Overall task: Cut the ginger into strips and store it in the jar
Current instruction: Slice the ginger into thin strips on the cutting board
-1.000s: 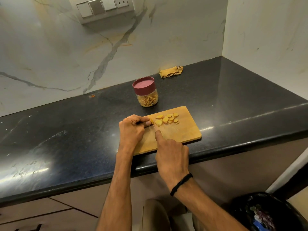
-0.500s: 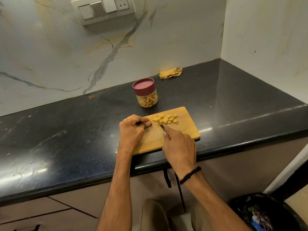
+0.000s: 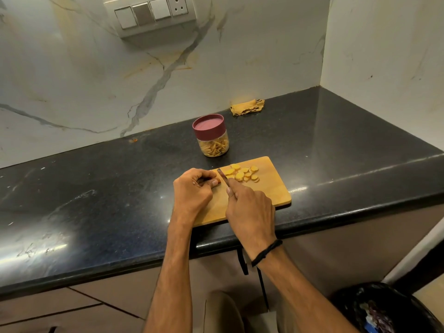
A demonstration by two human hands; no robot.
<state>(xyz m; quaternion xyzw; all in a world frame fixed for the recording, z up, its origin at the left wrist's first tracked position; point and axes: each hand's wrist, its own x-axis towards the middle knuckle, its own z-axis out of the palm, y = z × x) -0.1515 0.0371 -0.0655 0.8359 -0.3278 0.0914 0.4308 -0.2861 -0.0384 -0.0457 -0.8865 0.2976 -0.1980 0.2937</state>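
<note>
A wooden cutting board lies at the counter's front edge. Several round yellow ginger slices sit in a heap on its far part. My right hand grips a small knife, blade pointing away toward the slices' left side. My left hand rests curled on the board's left end, fingertips pinching a small ginger piece next to the blade; the piece is mostly hidden. Behind the board stands a clear jar with a maroon lid on, holding ginger strips.
The black stone counter runs left to right, with marble walls behind and at the right. A crumpled yellow cloth lies at the back near the corner. A black-lined bin stands on the floor at lower right.
My right hand drew back from the left hand's fingertips, and the knife blade now shows between my left fingertips and the slices. The left hand stayed in place.
</note>
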